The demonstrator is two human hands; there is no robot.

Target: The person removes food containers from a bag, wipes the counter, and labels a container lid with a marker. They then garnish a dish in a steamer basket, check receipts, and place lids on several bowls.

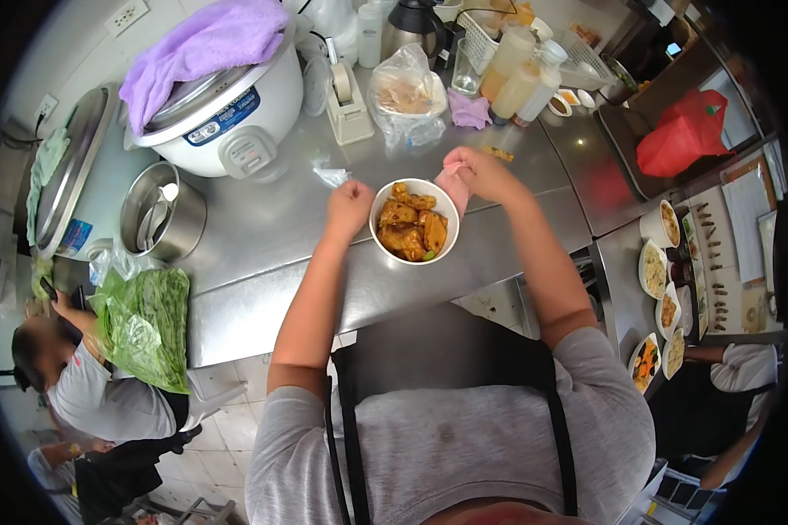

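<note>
A white paper bowl (377, 242) stands on the steel counter in front of me, filled with brown sauced chunks of food (411, 229) and a bit of green. My right hand (483, 172) pinches a pink cloth (454, 185) beside the bowl's far right rim. On the other side, my left hand (349, 208) is closed close to the bowl's left rim; what its fingers hold, if anything, is hidden. A small crumpled piece of whitish plastic (331, 174) lies just beyond that hand.
A large white rice cooker (271, 105) under a purple towel (203, 57), a steel pot (193, 219) and a tape dispenser (350, 114) stand left. Sauce bottles (518, 83) are at the back. Filled dishes (655, 271) line the right. Other people work on both sides.
</note>
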